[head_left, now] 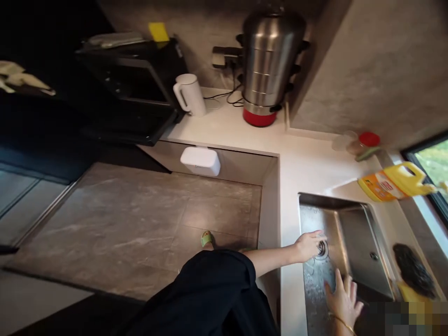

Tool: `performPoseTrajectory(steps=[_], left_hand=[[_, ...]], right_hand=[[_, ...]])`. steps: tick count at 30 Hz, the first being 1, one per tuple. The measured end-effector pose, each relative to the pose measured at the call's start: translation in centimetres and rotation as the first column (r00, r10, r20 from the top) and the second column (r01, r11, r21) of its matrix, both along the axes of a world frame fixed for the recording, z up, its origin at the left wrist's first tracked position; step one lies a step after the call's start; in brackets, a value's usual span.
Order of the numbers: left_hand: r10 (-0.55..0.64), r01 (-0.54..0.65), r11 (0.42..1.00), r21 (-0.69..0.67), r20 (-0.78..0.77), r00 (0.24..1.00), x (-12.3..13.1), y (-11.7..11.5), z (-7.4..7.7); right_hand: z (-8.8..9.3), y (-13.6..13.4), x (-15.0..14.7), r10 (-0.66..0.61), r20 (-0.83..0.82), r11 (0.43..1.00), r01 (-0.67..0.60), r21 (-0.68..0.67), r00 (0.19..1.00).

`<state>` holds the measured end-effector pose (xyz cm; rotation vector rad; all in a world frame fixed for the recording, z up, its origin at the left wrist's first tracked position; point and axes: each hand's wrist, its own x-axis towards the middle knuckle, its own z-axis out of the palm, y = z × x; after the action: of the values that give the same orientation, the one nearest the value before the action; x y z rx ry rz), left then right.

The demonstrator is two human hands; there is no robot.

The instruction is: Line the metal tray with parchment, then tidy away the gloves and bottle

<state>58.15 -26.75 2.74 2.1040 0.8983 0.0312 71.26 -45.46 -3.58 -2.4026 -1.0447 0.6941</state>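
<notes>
A grey tiled floor [140,219] spreads out on the room side of the sink, and a pale L-shaped counter [224,128] runs around the sink and on past its far end. A person in dark clothing [217,294] stands at the room side of the sink, one foot in a green slipper [206,239]. A black oven [140,79], its door down, sits well apart from the sink. The steel sink [360,242] has water drops on its bottom. Beyond its far end stands a tall steel steamer [269,60] with a red base, and farther from it a white jug [192,95]. A yellow bottle [395,182] lies tilted at the sink's far corner on the window side; a black bag [415,270] rests along that same side. In the sink, the right hand [343,298] has its fingers spread wide and grips nothing. The left hand [308,246] reaches over the sink's near edge to the drain; whether its fingers pinch anything there is hard to make out. A red-lidded jar [366,142] stands past the sink's far end. The round drain [321,250] is in the sink's bottom, just beside the left fingertips.
</notes>
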Motion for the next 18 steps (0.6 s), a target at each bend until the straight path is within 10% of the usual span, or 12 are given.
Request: performPoseTrajectory(steps=[4, 9, 14, 18], left_hand=[[-0.064, 0.068, 0.997, -0.021, 0.147, 0.987, -13.3, 2.1, -0.5], [0.403, -0.406, 0.907, 0.113, 0.048, 0.914, -36.4, 3.5, 1.3], [0.655, -0.650, 0.752, 0.112, -0.241, 0.716, -57.7, 0.0, 5.4], [0.858, -0.852, 0.501, 0.152, -0.218, 0.465, -71.5, -6.4, 7.1]], right_hand=[[0.0, 7.7, -7.8, -0.044, 0.164, 0.994, 0.027, 0.103, 0.986], [0.7, 16.9, -25.8, 0.355, -0.009, 0.929, -0.351, 0.119, 0.935], [2.2, 22.4, -50.4, 0.845, -0.094, 0.529, -0.800, 0.284, 0.526], [3.5, 24.3, -67.7, 0.988, -0.085, 0.146, -0.942, 0.302, 0.126]])
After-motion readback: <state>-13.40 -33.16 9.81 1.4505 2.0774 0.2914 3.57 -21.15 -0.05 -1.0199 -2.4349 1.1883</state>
